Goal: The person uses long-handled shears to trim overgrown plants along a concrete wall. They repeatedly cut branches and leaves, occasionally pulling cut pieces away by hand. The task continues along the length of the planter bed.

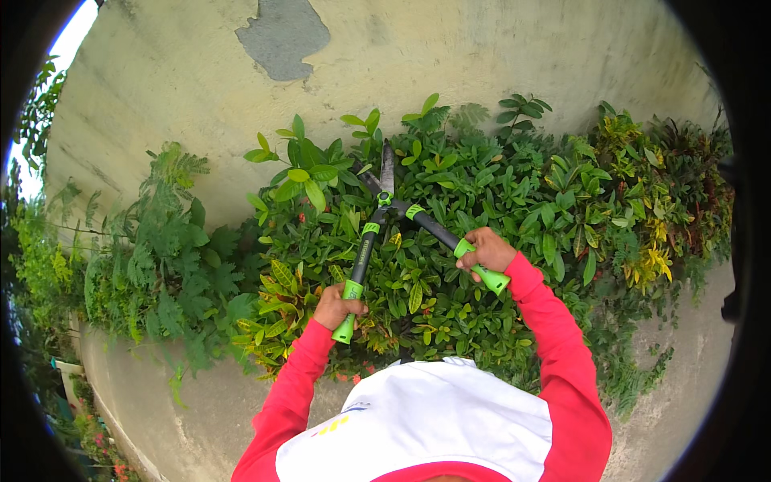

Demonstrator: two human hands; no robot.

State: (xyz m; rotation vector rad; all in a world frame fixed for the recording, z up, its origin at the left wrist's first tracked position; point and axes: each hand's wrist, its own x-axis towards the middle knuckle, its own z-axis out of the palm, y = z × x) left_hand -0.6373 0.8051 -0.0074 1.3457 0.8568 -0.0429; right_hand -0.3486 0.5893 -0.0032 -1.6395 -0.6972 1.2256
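A pair of hedge shears (385, 208) with green grips lies over a leafy hedge (476, 181), its blades parted and pointing towards the wall. My left hand (338, 306) is closed around the lower green grip of one handle. Around the other handle's green grip is my right hand (489, 250), further up and to the right. Leafy shoots (307, 169) stand just left of the blades, and a cut or loose leaf seems to touch the left blade. The left blade is partly hidden by leaves.
Behind the hedge rises a plastered wall (181, 78) with a grey bare patch (283, 39). Feathery plants (162, 265) grow on the left, yellow and reddish croton shrubs (650, 247) on the right. Concrete paving (199, 416) runs along the hedge's near side.
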